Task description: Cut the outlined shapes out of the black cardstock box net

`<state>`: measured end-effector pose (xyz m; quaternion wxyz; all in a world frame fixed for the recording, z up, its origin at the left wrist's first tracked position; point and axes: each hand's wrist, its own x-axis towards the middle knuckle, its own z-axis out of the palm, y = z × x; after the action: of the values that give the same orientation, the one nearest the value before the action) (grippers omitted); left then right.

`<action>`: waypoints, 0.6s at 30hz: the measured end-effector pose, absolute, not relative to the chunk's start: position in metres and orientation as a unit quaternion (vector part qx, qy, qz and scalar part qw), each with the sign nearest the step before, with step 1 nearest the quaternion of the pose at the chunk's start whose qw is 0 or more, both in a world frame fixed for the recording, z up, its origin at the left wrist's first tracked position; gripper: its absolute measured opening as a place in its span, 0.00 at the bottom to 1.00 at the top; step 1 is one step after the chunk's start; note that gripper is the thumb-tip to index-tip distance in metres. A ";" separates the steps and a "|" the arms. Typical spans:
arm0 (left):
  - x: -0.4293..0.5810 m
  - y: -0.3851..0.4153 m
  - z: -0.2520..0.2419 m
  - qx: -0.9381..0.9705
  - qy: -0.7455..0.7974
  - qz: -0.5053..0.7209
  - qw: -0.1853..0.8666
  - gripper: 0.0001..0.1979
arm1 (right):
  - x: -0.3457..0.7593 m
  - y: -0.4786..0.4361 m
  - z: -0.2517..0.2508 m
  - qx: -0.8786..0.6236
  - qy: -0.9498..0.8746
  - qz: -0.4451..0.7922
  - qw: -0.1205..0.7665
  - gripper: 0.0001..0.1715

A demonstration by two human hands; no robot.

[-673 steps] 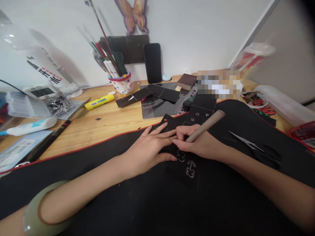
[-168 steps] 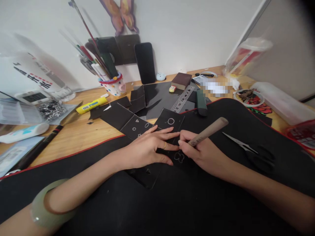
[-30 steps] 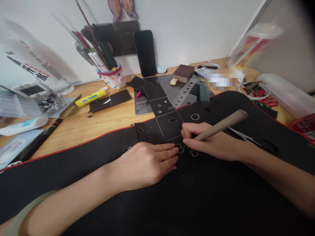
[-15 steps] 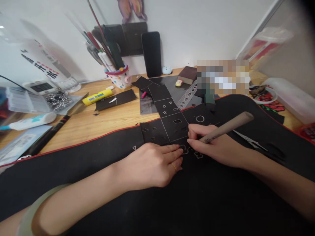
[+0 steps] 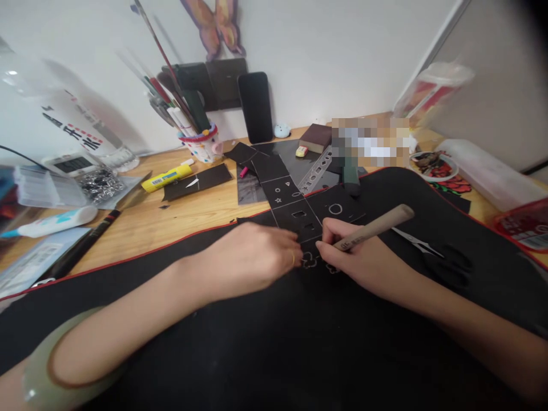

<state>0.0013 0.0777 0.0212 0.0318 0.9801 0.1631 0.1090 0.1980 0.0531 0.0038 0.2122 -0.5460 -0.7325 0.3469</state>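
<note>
- Currently, 1 right hand point(image 5: 353, 242): thumb and fingers closed around a pen-like tool point(image 5: 387, 220), handle slanting up to the right; its tip is hidden.
- 1 left hand point(image 5: 257, 254): fingers together and curled over the left part of the card; cannot tell whether it grips, presses or hovers.
- 1 black card point(image 5: 285, 194), cross-shaped: lies between the hands, partly over the red-edged black mat point(image 5: 265, 354), its upper end beyond the mat's edge. Fine white lines divide it; small shapes, 2 openings and 2 flower outlines point(image 5: 309, 261) show.
- Handling, as judged: low, steady grip near the tip; short strokes along the white outline; card held flat by the left fingers, kept out of the tip's path; card turned rather than the wrist twisted.
- Hindrances: right hand covers part of 1 flower outline; left hand covers most of the left flap; black on black makes card edges hard to read.
- Near the right forearm: 1 pair of scissors point(image 5: 423, 246), blades pointing toward the right hand.
- Beyond the card: 1 stencil ruler point(image 5: 317, 171), 1 green object point(image 5: 351, 177), 1 eraser point(image 5: 301, 151).
- Farther left: 1 yellow glue stick point(image 5: 166, 178), near 1 brush cup point(image 5: 201, 142).
</note>
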 end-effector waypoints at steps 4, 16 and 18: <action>0.017 0.117 0.024 0.974 0.208 0.090 0.020 0.15 | 0.197 0.053 0.003 -0.556 -0.725 0.346 0.214 0.10; 0.047 0.183 0.012 0.967 0.176 0.000 -0.185 0.26 | 0.197 0.053 0.008 -0.540 -0.748 0.332 0.195 0.11; 0.045 0.187 0.013 0.968 0.168 -0.012 -0.185 0.25 | 0.197 0.053 0.009 -0.539 -0.749 0.333 0.194 0.11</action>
<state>0.0454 0.1872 0.0131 -0.1848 0.9683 0.1676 -0.0122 0.1971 0.0528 0.0090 0.1935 -0.5394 -0.7488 0.3330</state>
